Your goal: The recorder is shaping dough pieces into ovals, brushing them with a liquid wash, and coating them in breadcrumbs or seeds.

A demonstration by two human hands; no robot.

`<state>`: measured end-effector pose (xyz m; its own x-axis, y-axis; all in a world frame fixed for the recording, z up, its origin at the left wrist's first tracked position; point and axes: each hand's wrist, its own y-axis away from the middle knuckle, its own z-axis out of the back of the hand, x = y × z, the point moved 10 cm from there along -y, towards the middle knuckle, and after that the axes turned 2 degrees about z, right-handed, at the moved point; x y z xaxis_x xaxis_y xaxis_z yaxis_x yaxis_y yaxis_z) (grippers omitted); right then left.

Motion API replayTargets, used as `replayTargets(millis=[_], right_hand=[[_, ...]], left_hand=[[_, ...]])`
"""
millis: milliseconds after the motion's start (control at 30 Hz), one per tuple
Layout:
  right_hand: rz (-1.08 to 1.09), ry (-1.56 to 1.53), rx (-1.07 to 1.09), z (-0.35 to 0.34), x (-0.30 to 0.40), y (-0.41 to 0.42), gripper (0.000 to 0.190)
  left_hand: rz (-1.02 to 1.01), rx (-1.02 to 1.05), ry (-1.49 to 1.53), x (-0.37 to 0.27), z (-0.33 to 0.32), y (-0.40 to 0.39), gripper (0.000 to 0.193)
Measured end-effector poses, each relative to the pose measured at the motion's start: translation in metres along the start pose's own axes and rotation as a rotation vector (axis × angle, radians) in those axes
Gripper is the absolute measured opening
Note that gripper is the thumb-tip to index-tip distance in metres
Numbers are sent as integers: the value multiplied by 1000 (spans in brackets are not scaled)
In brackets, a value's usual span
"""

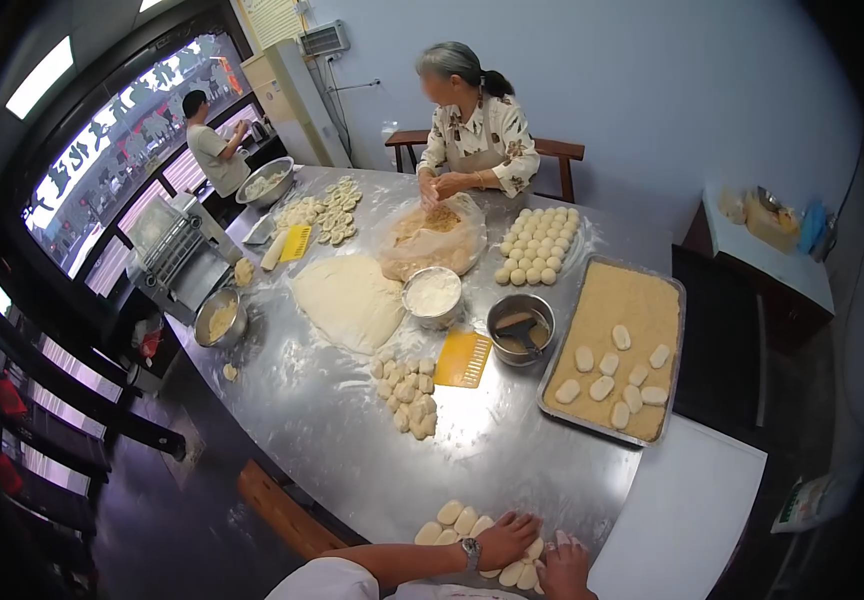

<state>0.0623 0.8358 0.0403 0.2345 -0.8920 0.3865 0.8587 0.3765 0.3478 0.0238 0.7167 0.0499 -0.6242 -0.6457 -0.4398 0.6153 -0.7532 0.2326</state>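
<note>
At the near edge of the steel table [387, 487], oval dough pieces [449, 513] lie close together in rows. My left hand [508, 541], with a metal watch [471, 553] on its wrist, lies palm down over some of them and hides what is beneath. My right hand [565, 568] rests at the right end of the rows, its fingertips by the dough pieces and slightly apart. Farther up the table sit a pile of uneven dough lumps [408, 401] and a yellow dough scraper [462, 360] with a slotted edge.
To the right, a metal tray [550, 409] of tan crumbs holds several white oval pieces [601, 388]. A pot [520, 358], a flour bowl [433, 292], a dough sheet [349, 300] and dough balls [541, 244] stand beyond. A co-worker [477, 127] works at the far side; another person [214, 146] stands behind.
</note>
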Motion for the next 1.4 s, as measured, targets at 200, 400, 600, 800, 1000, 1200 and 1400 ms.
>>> replayTargets(millis=[200, 400, 600, 800, 1000, 1200, 1400], right_hand=[[-12, -36, 137, 0, 15, 16, 48], [-130, -347, -178, -5, -7, 18, 52], [24, -76, -284, 26, 23, -7, 54], [-92, -288, -247, 21, 18, -14, 54], [20, -441, -50, -12, 9, -13, 36], [-234, -924, 48, 18, -28, -39, 24], [-328, -1639, -335, 128, -119, -104, 39]], left_hand=[[52, -15, 74, -15, -8, 6, 50], [227, -105, 242, 1, 10, -5, 41], [234, -52, 66, 7, 14, -2, 34], [207, -32, 151, 11, 4, 1, 35], [39, -12, 180, 2, 1, 11, 29], [168, -151, 894, 53, 40, 15, 26], [687, -45, 1692, 114, 88, -66, 36]])
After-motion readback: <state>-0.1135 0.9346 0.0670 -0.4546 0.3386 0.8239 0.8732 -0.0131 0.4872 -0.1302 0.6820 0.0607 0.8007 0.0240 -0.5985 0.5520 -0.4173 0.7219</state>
